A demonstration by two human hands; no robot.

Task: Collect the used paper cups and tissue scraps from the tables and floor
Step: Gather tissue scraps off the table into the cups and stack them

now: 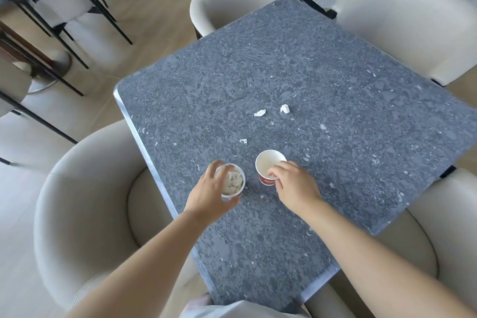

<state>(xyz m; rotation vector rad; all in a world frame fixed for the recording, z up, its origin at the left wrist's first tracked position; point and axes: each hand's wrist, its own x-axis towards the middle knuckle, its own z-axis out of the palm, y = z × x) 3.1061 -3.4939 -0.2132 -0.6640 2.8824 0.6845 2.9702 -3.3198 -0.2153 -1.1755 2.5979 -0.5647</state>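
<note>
Both bare arms reach forward; left hand [210, 193] with fingers [215, 166] curled in a grip, right hand [294, 186] pinching at its fingertips.

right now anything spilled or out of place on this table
Nothing spilled. White crumpled tissue scraps lie loose mid-way across the grey speckled stone table, beyond the two upright red-and-white paper cups. One cup is already stuffed with tissue.

- The left hand [209, 192] covers the near wall of the tissue-filled cup [231, 181], so its print cannot be seen.
- The right hand [294, 186] hides part of the empty cup [269, 166]; the lettering on its red band is too blurred to read.
- Pale flecks on the worktop [335, 64] are too small to tell apart from tissue scraps.
- The picture's edges cut off the right-hand chair [418, 23].
</note>
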